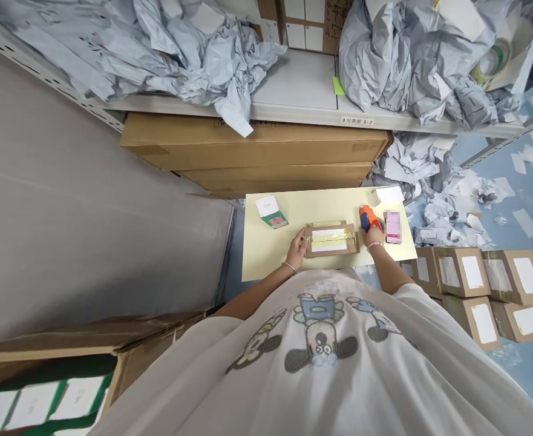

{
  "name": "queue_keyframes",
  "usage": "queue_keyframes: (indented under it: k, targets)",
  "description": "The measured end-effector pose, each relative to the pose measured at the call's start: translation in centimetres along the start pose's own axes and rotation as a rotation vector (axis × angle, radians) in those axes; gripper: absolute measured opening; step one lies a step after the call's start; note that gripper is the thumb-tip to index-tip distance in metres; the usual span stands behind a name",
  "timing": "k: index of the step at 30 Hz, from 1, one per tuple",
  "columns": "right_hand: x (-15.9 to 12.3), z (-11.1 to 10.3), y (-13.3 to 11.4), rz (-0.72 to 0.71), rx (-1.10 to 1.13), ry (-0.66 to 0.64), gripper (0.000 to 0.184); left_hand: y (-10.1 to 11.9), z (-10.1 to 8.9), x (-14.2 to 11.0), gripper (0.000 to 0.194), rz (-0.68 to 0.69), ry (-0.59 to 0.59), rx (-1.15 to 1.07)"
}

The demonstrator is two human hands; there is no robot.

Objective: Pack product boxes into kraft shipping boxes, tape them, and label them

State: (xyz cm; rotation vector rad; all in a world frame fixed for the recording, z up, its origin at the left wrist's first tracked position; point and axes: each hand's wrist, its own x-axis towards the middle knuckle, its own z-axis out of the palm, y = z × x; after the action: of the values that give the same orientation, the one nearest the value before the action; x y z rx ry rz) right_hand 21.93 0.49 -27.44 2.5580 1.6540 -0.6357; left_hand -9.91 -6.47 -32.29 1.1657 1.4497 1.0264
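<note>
Yellowish tape (332,238) already spans the brown cardboard box (350,246) the left hand (297,249) grips; the right hand (374,235) clasps an orange-and-blue tape dispenser (368,217); what remains is unclear.

I can't read the fine print on the green-and-white box (271,212), and the phone's (394,227) screen is blurred. The right hand (374,235) hides part of the orange-and-blue tape dispenser (368,217). My view cuts off the near-left open carton (125,372) and the far-left grey bags (112,54).
</note>
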Motion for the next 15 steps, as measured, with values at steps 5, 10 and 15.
queue_keyframes:
  k: [5,10,15]
  targets:
    - [0.4,-0.5,-0.4,0.072,0.042,0.023,0.031,-0.4,0.1,-0.3,0.066,0.047,-0.013,0.082]
    - [-2.0,-2.9,1.9,-0.011,0.783,0.179,0.042,-0.8,0.2,-0.4,0.071,0.066,-0.016,0.104]
    - [-5.5,-4.8,1.1,-0.209,1.275,0.142,0.050,-1.5,0.2,-0.2,0.076,0.011,-0.055,0.032]
